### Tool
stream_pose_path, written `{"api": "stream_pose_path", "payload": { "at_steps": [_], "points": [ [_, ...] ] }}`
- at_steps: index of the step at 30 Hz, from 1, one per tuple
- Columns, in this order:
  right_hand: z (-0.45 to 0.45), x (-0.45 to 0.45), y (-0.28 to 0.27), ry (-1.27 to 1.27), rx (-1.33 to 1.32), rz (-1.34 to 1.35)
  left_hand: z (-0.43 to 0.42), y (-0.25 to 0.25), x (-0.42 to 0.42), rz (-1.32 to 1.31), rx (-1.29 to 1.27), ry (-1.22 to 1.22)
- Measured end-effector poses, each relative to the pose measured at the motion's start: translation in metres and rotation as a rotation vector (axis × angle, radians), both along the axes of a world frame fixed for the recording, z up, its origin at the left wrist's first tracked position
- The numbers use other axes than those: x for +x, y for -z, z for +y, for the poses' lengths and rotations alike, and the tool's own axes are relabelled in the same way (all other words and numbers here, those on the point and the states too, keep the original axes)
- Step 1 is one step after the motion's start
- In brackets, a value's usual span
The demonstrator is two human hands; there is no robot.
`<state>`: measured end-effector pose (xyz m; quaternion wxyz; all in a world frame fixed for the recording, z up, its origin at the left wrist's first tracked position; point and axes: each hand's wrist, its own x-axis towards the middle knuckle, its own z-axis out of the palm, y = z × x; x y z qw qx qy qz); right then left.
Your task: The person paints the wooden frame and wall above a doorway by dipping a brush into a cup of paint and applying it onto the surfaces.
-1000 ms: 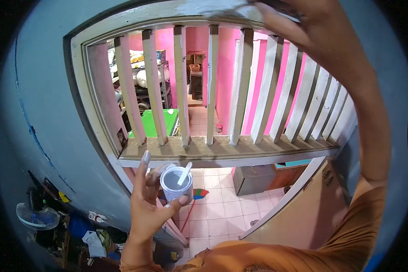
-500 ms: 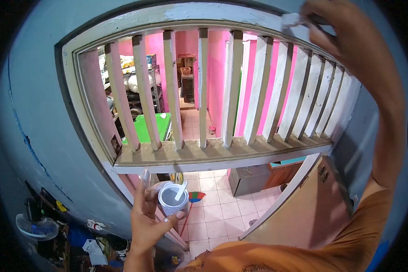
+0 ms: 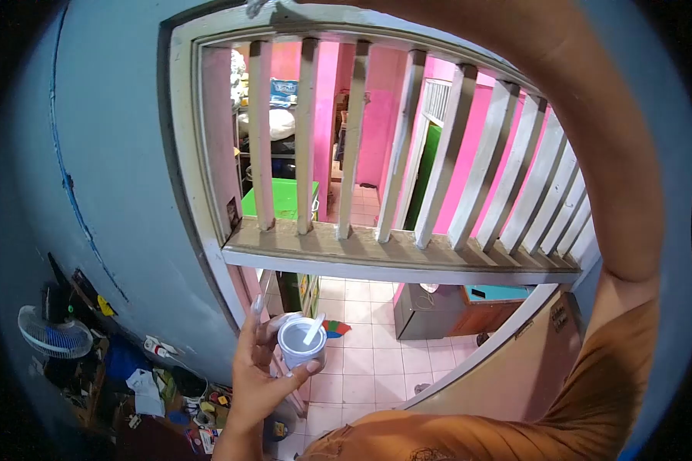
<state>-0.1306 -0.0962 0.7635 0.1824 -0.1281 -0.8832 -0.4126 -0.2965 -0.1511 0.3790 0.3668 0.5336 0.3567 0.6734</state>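
My left hand point(image 3: 255, 380) is closed around a small white tub point(image 3: 301, 359) with pale grey-blue paint-like liquid inside. A flat white stick point(image 3: 314, 330) leans in the tub against its rim. My right arm point(image 3: 615, 146) reaches up and across the top of the view; the hand itself lies beyond the top edge. At that edge, a whitish brush tip point(image 3: 255, 8) shows against the upper beam of the window frame point(image 3: 315, 18). Below the beam stand several upright slats point(image 3: 351, 146), some whiter and others tan-brown.
A ledge point(image 3: 392, 251) runs under the slats, above a doorway with a brown door point(image 3: 515, 369) at right. Through it show a tiled floor point(image 3: 354, 357), a broom head point(image 3: 336, 329) and a grey cabinet point(image 3: 423, 311). At lower left are a fan point(image 3: 54, 334) and clutter.
My right hand has swept left along the upper beam with the brush and out past the top edge. The view has turned right; my left hand still holds the tub.
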Motion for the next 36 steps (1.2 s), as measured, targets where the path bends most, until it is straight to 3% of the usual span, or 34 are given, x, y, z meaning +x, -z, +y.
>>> {"api": "stream_pose_path", "payload": {
  "at_steps": [1,5,8,14,17,18,24,27,31,32,36],
  "points": [
    [0.013,0.003,0.006,-0.174,0.243,-0.003,0.000,0.003,-0.001,0.002,0.016,0.009],
    [0.031,0.031,0.018,-0.060,0.282,0.029,-0.003,0.001,0.000,-0.029,-0.017,0.011],
    [0.029,0.057,0.019,0.296,0.345,0.113,-0.002,0.000,-0.003,-0.052,-0.025,0.021],
    [-0.004,0.051,0.015,0.198,0.249,0.193,-0.003,-0.009,0.000,-0.037,-0.024,-0.006],
    [0.025,0.019,0.018,-0.152,0.358,0.066,-0.005,-0.013,0.006,-0.067,-0.036,0.013],
    [0.027,0.010,0.021,-0.187,0.282,0.079,-0.005,-0.012,0.006,-0.053,-0.024,0.015],
    [0.031,0.036,0.026,0.102,0.070,0.129,-0.005,-0.007,-0.004,-0.030,-0.011,0.030],
    [0.005,0.056,0.032,0.302,0.358,0.205,-0.003,-0.004,-0.010,0.010,0.001,0.022],
    [0.007,0.055,0.016,0.164,0.405,-0.015,-0.001,-0.007,-0.007,0.036,0.000,-0.001],
    [0.026,0.042,0.014,-0.033,0.341,0.024,0.000,-0.008,-0.005,0.044,0.001,0.007],
    [0.029,0.046,0.018,-0.029,0.227,0.106,0.004,-0.012,0.004,0.019,-0.011,0.055]
  ]
}}
